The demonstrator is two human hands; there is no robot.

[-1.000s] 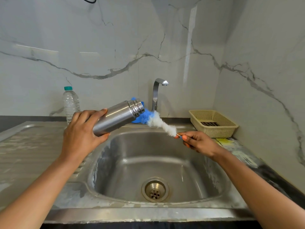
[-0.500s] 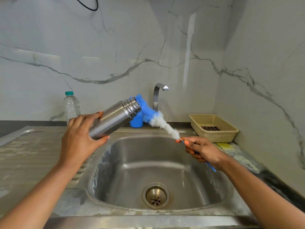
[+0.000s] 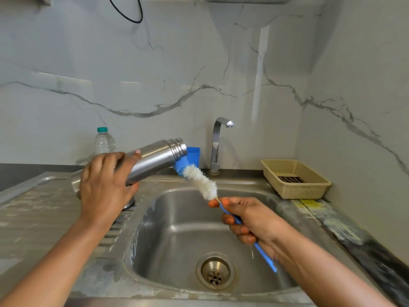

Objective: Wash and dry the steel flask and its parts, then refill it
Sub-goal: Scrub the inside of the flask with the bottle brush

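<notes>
At the kitchen sink [image 3: 177,231], our left hand [image 3: 104,185] gripped the steel flask [image 3: 155,158] round its lower body, fingers and thumb curled about the metal. The flask was held in the air above the near-left rim of the basin, tilted, with its open threaded mouth pointing up and toward our right hand [image 3: 250,218]. That hand was closed on the blue handle of a bottle brush [image 3: 201,182], thumb and forefinger pinching it just below the white bristles while the handle's end stuck out past the wrist. The brush slanted up between our two hands, and its blue-tipped end lay just below the flask's mouth, outside it; we could not tell whether they touched.

Under our left hand a small round steel piece [image 3: 129,203] sat on the ribbed draining board [image 3: 33,207]; what it was we could not tell. Below our right hand lay the drain [image 3: 215,273]. Beyond the hands stood the tap [image 3: 218,142], with a blue container [image 3: 194,154] just behind the flask's mouth. Past our left hand a clear plastic water bottle [image 3: 104,142] with a green cap stood upright. Beyond our right hand a beige plastic basket [image 3: 294,180] rested on the bench [image 3: 345,231] against the marble wall.
</notes>
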